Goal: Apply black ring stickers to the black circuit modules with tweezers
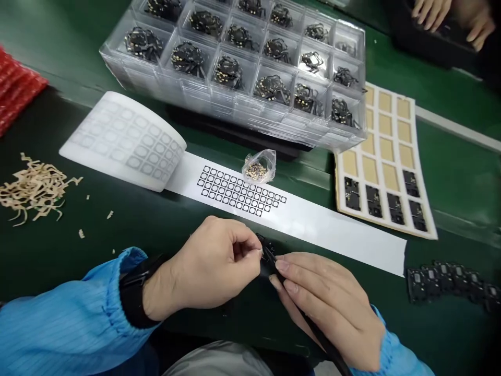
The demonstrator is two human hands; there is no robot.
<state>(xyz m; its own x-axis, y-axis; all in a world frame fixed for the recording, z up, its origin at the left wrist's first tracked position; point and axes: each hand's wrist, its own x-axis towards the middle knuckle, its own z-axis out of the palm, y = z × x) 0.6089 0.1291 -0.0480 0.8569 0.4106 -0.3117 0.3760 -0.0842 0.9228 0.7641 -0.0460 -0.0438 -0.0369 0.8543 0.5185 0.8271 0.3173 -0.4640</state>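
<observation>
My left hand (213, 263) is closed in a pinch, thumb against forefinger. Whatever lies in that pinch is too small to make out. Black tweezers (309, 321) run back through my right hand (326, 300), which is closed round them. Their tips meet the left fingertips over a small black part (266, 244), mostly hidden by both hands. Just beyond my hands lies a white strip (313, 219) bearing rows of black square frames with round holes (238, 190). Its left end curls over in a roll (125, 138).
A clear compartment tray (235, 91) of black parts stands at the back. By the strip sits a bag of tiny gold pieces (258, 167). Right are a foam tray (385, 156) and black modules (446, 279); left, paper scraps (35, 190) and red wrap (18, 89). Another person's hands (434, 13) show top right.
</observation>
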